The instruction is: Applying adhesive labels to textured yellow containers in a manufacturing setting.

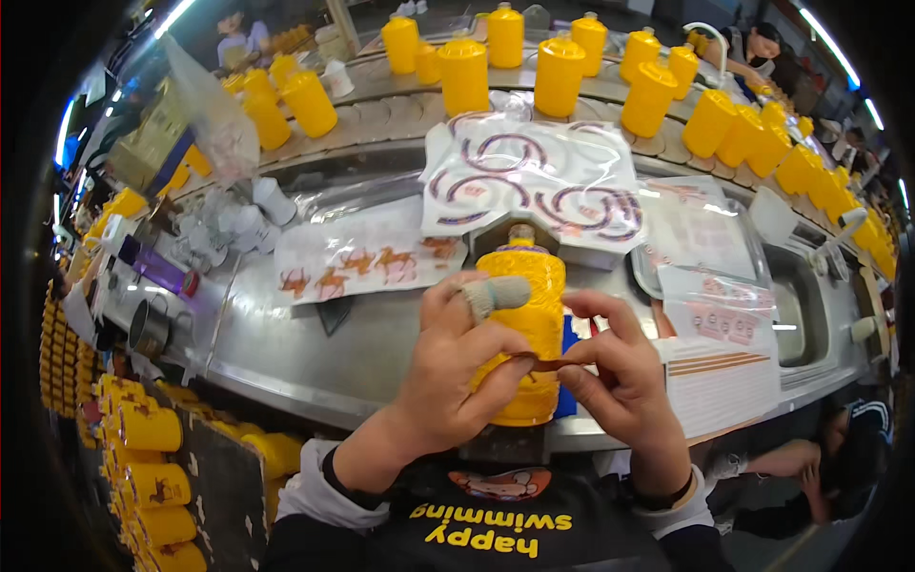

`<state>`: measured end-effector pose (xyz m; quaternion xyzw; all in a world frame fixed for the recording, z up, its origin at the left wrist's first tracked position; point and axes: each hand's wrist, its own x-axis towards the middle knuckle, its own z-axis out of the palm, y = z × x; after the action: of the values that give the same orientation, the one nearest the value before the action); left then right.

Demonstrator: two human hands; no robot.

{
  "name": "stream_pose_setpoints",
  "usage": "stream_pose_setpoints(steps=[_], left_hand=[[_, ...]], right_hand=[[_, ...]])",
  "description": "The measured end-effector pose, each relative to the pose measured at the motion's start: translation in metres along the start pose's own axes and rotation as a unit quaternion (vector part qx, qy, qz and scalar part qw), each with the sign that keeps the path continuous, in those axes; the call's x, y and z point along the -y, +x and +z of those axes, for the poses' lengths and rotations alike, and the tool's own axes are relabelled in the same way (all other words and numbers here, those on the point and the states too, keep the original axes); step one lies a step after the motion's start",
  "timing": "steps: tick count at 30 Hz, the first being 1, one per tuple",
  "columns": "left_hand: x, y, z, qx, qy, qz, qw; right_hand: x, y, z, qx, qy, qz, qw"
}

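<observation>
Pinching a thin brown strip across the front of a yellow bottle

Both hands share the strip, grip closed at each end: left hand has it between thumb and finger, right hand likewise. Two-end hold probably so the narrow, floppy-looking piece spans level without curling. Strip sits in front of the bottle's lower half; can't tell if it touches. Bottle is centred before the person, neck pointing away, likely so its broad side faces both hands. Exact tilt unclear. Knit finger cover on one left-hand finger, maybe for protection or smoothing; the other fingers look bare.

Decal sheets are spread around the bottle on the steel bench, seemingly for short reaches: sheet of curved bands beyond the neck, sheet of brown animal figures on the left, sheet of straight brown stripes just beside the right hand. Those stripes resemble the held strip in colour. Blue cloth-like piece shows at the bottle's right edge, purpose unclear. More yellow bottles stand upright in rows on the conveyor past the bench, apparently lined up for handling. Sink far right.
</observation>
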<state>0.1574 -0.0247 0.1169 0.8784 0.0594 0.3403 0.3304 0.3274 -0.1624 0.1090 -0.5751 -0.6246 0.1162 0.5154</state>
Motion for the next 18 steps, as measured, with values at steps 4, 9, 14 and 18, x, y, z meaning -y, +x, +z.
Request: stream_pose_setpoints(steps=[4, 9, 14, 18], left_hand=[[0.016, -0.019, 0.003, -0.018, 0.01, -0.008, 1.0], [0.023, -0.06, 0.008, 0.041, 0.004, -0.096, 0.995], [0.029, -0.072, 0.023, 0.098, 0.045, -0.075, 0.991], [0.043, -0.058, 0.028, -0.043, -0.325, -0.169, 0.93]], right_hand=[[0.001, -0.01, 0.001, 0.002, -0.003, 0.082, 0.997], [-0.011, -0.016, 0.007, -0.031, -0.009, 0.1, 0.994], [-0.003, -0.009, 0.005, -0.038, 0.046, 0.096, 0.994], [0.003, 0.013, 0.011, -0.027, 0.056, 0.086, 0.994]])
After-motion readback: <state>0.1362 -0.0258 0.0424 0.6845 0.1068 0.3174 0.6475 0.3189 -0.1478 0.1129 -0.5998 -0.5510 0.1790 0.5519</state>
